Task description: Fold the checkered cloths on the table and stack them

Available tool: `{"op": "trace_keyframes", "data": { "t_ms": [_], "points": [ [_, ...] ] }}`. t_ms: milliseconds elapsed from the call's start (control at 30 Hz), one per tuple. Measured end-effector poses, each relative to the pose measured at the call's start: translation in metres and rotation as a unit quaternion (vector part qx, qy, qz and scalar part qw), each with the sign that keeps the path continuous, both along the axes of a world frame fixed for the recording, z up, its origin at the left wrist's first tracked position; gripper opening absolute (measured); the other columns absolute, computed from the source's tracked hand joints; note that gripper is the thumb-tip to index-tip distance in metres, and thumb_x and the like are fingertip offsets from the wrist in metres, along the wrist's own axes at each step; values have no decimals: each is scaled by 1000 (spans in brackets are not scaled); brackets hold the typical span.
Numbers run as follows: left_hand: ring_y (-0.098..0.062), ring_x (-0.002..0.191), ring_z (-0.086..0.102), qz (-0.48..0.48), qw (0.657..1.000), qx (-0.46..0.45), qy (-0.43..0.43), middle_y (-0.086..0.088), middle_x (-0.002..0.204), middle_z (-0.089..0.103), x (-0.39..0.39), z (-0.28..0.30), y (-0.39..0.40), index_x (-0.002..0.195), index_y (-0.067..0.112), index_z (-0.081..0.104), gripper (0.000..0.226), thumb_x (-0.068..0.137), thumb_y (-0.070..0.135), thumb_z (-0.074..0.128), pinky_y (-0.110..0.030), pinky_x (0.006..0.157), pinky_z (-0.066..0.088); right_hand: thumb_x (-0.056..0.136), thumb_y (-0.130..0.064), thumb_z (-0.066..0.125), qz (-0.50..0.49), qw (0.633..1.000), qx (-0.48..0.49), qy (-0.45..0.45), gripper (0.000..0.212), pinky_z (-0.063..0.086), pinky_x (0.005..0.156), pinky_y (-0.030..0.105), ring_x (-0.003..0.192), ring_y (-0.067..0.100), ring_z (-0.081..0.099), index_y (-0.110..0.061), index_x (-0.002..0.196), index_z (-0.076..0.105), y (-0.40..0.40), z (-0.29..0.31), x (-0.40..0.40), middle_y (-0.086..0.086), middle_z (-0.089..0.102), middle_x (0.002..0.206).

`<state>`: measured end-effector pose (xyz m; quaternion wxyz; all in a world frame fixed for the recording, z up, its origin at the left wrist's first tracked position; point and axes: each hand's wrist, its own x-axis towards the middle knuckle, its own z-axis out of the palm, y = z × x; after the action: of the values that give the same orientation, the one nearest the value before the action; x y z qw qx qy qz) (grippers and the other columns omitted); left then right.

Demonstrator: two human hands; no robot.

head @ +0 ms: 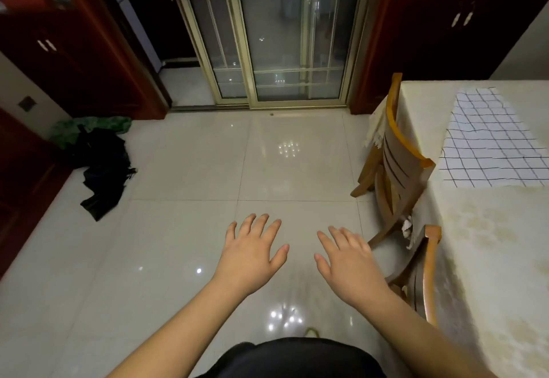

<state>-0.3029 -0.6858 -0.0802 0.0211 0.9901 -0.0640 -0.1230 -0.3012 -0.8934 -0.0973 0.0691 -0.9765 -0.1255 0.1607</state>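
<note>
Your left hand (252, 254) and right hand (346, 261): fingers spread, released, holding nothing, over floor. Checkered cloth (490, 139) lies flat on tabletop (487, 244), far right of right hand, long axis running away from you. Right hand nearer.

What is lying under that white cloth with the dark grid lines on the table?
The white checkered cloth lies flat on a cream tablecloth that covers the table. Whether anything else sits beneath the cloth cannot be seen; the tabletop itself is hidden too.
</note>
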Motion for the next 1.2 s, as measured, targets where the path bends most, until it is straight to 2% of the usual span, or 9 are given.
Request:
{"op": "trace_keyframes", "data": {
  "t_ms": [200, 333, 533, 667, 767, 900, 967, 1067, 1200],
  "points": [
    [-23, 149, 9, -5, 999, 37, 22, 1, 162, 17, 67, -6, -3, 154, 32, 13, 87, 76, 65, -11, -51, 118, 7, 102, -51, 17, -16, 1000, 10, 7, 58, 1, 120, 39, 149, 21, 10, -29, 155, 13, 9, -3, 71, 0, 15, 163],
    [-22, 149, 10, -26, 998, 43, 32, 2, 162, 17, 117, -10, 8, 154, 32, 13, 88, 76, 65, -12, -49, 119, 8, 94, -56, 0, -27, 999, 10, -19, 70, 7, 120, 41, 147, 23, 19, -28, 154, 23, 21, -8, 119, 2, 25, 160],
    [-28, 126, 54, -21, 999, 27, 18, -3, 134, 61, 212, -27, 50, 134, 26, 58, 65, 90, 60, 24, -55, 99, 43, 102, -53, 18, -45, 999, -4, -5, 58, 1, 120, 40, 150, 21, 9, -30, 155, 14, 54, -5, 216, -1, 15, 163],
    [-28, 144, 30, -43, 999, 1, 19, -2, 154, 38, 270, -24, 75, 148, 30, 36, 78, 87, 64, 4, -54, 115, 21, 102, -52, 16, -60, 998, 7, 9, 58, -1, 120, 39, 150, 22, 6, -29, 155, 12, 83, -1, 271, -1, 13, 163],
    [-24, 150, 10, -79, 996, 10, 31, 2, 163, 16, 314, -16, 91, 154, 33, 14, 85, 81, 67, -14, -51, 119, 5, 93, -56, -2, -65, 997, 3, -47, 70, 5, 120, 39, 148, 23, 17, -29, 154, 20, 104, 2, 304, 1, 24, 160],
    [-30, 132, 49, -96, 995, 3, 16, -3, 141, 55, 368, -17, 104, 137, 27, 54, 79, 94, 62, -2, -56, 105, 39, 80, -58, -12, -77, 996, -21, -25, 87, 4, 118, 39, 148, 27, 19, -27, 154, 22, 113, 1, 345, 4, 24, 160],
    [-30, 123, 57, -96, 995, -12, 21, -4, 133, 62, 393, -19, 104, 130, 24, 62, 77, 96, 62, 4, -53, 97, 47, 87, -57, 2, -90, 994, -49, -29, 78, 19, 116, 42, 140, 29, 37, -26, 147, 40, 114, 0, 366, 6, 40, 152],
    [-30, 133, 48, -110, 993, -34, -1, -5, 144, 52, 431, -18, 95, 139, 25, 52, 87, 91, 66, -7, -51, 105, 40, 96, -52, 20, -122, 992, -41, -6, 61, 48, 97, 44, 112, 27, 64, -24, 122, 68, 107, -4, 395, 5, 68, 122],
    [-23, 150, 11, -147, 988, -34, 7, 2, 163, 15, 489, -21, 68, 154, 32, 14, 102, 70, 69, -31, -46, 120, 9, 100, -51, 3, -147, 988, -34, -34, 76, 51, 92, 47, 108, 29, 67, -21, 120, 70, 86, -6, 443, 7, 70, 118]
  ]
}}
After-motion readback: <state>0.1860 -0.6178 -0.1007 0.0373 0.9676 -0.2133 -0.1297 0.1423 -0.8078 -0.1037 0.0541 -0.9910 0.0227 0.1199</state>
